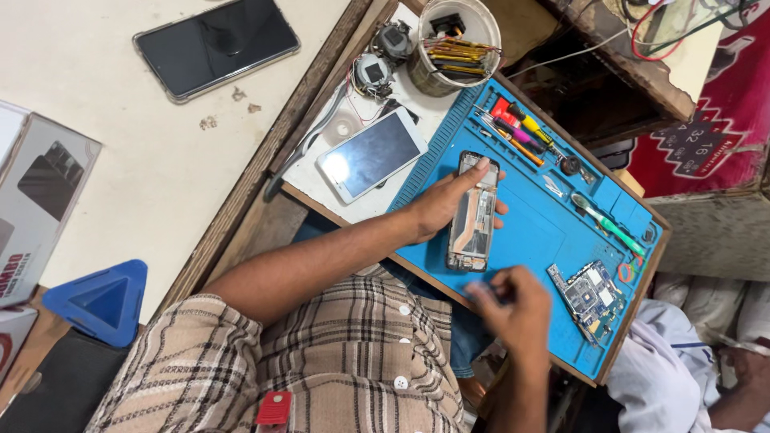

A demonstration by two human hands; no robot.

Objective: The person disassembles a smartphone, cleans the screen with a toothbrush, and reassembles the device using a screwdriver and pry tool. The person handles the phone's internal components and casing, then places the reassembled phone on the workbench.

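Note:
An opened phone [473,220] with its back cover off and its insides showing lies on a blue repair mat [545,232]. My left hand [439,204] grips it from the left side, fingers wrapped over its upper edge. My right hand [513,309] hovers over the mat's near edge just below the phone. Its fingers are bunched together and blurred, so I cannot see whether anything small is pinched in them. A loose circuit board [589,298] rests on the mat to the right of that hand.
Several screwdrivers [517,128] and a green tool [611,226] lie along the mat's far edge. A white phone [370,154], a tub of tools [453,44], a black phone [215,44], a blue triangular stand [100,301] and a box [40,192] are around. Another person's white clothing [682,361] is at right.

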